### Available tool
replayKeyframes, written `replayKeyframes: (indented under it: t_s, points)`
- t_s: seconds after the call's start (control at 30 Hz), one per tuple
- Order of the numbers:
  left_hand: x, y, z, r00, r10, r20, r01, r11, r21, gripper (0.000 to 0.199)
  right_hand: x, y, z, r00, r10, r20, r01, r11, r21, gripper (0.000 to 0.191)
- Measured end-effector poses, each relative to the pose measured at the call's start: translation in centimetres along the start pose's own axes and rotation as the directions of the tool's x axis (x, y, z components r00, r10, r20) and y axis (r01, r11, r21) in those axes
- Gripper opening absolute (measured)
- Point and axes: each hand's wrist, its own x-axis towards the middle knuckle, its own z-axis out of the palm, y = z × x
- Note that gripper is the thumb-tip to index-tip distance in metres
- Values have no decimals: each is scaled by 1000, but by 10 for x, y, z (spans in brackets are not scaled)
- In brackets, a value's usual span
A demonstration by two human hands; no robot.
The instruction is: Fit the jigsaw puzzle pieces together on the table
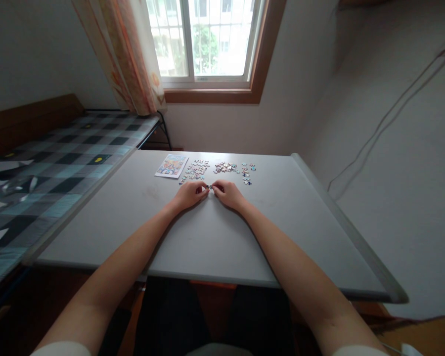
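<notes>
Near the middle of the white table point(215, 232), my left hand point(191, 194) and my right hand point(227, 193) meet fingertip to fingertip. Small puzzle pieces point(209, 187) are pinched between them, one side in each hand. Just beyond my left hand lies a spread group of puzzle pieces point(196, 170). A denser pile of pieces point(226, 167) is behind my right hand, and a looser group point(246, 173) lies to its right. A printed picture card point(171, 166) rests flat at the left of the pieces.
A bed with a checked cover point(111, 131) stands along the left side, with papers point(3, 168) on it. Beyond the table are a curtain point(133, 54) and a window point(222, 39). A cable point(378, 126) hangs on the right wall.
</notes>
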Motion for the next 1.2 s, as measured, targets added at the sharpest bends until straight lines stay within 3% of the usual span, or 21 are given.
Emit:
replayKeyframes:
  t_s: [0.57,1.2]
  points:
    - [0,-2,2,1000,21,-10,-20,999,24,33,0,-4,-4,998,54,18,-55,997,57,23]
    - [0,1,1,1000,12,3,-12,999,38,33,-1,-1,-1,999,33,21,-34,997,62,23]
